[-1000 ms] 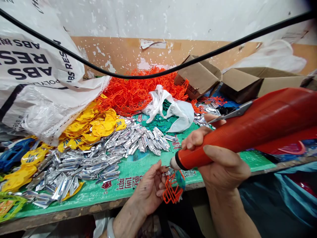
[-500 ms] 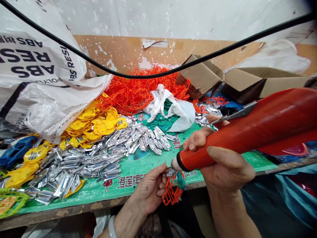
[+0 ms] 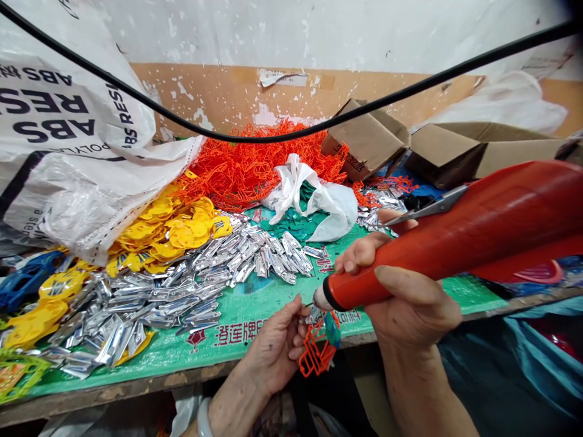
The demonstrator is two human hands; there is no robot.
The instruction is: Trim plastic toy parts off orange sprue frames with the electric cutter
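Note:
My right hand point(image 3: 410, 297) grips a big red powered screwdriver point(image 3: 455, 237), its tip pointing left and down at the bench's front edge. My left hand point(image 3: 276, 346) pinches a small assembly point(image 3: 319, 343) right under that tip: an orange plastic frame with a teal piece and a silver metal part. The tool tip touches the top of this assembly. A black cable point(image 3: 273, 136) from the tool arcs across the view above the bench.
The bench has a green woven cover point(image 3: 255, 303). On it lie a heap of silver metal parts point(image 3: 182, 291), yellow plastic pieces point(image 3: 168, 230), an orange frame pile point(image 3: 246, 164), a white plastic bag point(image 3: 314, 197), a large white sack point(image 3: 68, 145) at left and cardboard boxes point(image 3: 455, 152) at back right.
Almost nothing: both hands hold the same pose with the tool tip on the small assembly; only the view shifts slightly.

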